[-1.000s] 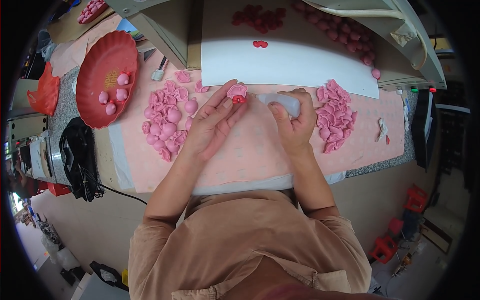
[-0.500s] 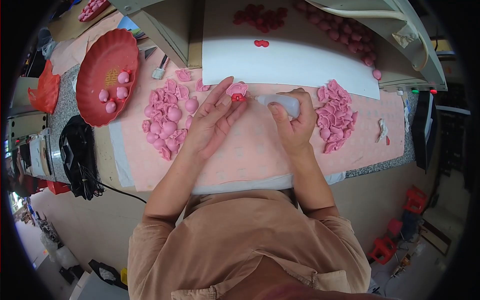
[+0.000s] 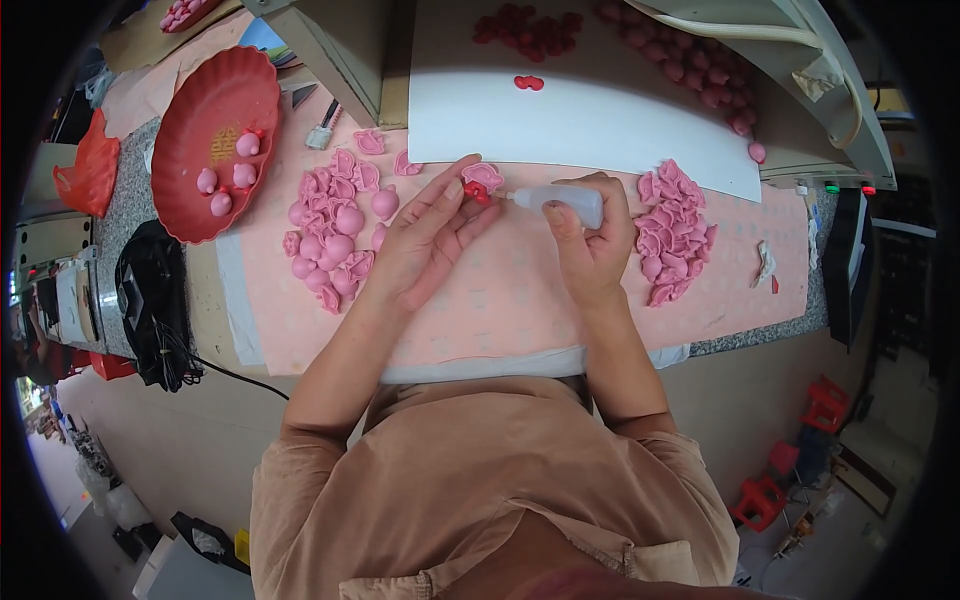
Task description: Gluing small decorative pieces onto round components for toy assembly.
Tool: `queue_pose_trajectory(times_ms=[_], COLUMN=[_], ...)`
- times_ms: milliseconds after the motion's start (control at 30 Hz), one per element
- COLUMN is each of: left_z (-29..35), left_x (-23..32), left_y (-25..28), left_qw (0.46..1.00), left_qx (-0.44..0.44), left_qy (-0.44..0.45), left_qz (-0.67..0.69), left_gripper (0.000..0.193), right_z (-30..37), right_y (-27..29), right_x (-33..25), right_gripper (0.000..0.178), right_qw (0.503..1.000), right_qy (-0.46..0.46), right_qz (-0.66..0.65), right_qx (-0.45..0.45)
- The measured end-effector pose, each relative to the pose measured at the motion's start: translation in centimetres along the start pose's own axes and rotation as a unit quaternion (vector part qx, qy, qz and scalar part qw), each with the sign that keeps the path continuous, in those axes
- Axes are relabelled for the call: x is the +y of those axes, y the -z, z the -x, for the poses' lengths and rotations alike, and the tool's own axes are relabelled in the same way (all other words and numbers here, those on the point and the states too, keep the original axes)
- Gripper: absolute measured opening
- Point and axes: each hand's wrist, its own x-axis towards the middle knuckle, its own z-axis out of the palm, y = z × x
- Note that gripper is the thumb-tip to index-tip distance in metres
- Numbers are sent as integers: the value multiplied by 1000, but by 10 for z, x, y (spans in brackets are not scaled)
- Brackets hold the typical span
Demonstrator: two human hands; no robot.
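Between the fingertips of my left hand (image 3: 430, 235) is a small pink plastic piece with a wavy rim (image 3: 484, 177), with a glossy red part (image 3: 476, 191) at its lower edge. My right hand (image 3: 597, 245) is wrapped round a translucent white squeeze bottle (image 3: 565, 204), held almost level. Its thin nozzle points left and reaches the red part; I cannot tell whether it touches. Left of my left hand lies a pile of pink pieces and round pink balls (image 3: 325, 235). Another heap of pink wavy pieces (image 3: 675, 230) lies right of my right hand.
A red scalloped tray (image 3: 185, 205) with several pink balls stands at the left. Ahead, a white sheet (image 3: 580, 135) under an open-fronted housing bears a red bow-shaped piece (image 3: 528, 83), red pieces (image 3: 530, 30) and pink balls (image 3: 690, 70). A brush (image 3: 322, 130) lies near the tray.
The pink piece and its red part have tilted in my left fingers, with the red part turned more toward the nozzle. The bottle has shifted very slightly; both grips are kept.
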Motion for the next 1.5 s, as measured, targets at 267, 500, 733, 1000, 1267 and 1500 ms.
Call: queue_pose_trajectory(times_ms=[267, 500, 733, 1000, 1267, 1500], left_z=[0, 0, 0, 0, 1, 2], left_x=[0, -2, -2, -2, -3, -3], left_y=[1, 2, 2, 3, 2, 1], left_qw=[1000, 1000, 1000, 999, 999, 999], left_qx=[-3, -13, -10, -13, -15, -19], left_qy=[5, 7, 22, 26, 29, 26], left_qz=[4, 17, 19, 23, 24, 21], left_gripper=[42, 43, 43, 42, 42, 42], right_z=[-2, 2, 2, 2, 3, 2], right_y=[0, -1, -3, -1, -2, -1], right_x=[-2, 3, 6, 9, 6, 9], right_gripper=[22, 23, 22, 21, 22, 21], right_qw=[999, 997, 999, 999, 999, 999], right_qy=[13, -20, -28, -1, -21, -3], right_qz=[39, -56, -7, 41, 30, 41], right_qx=[-21, 52, 19, -9, 5, -16])
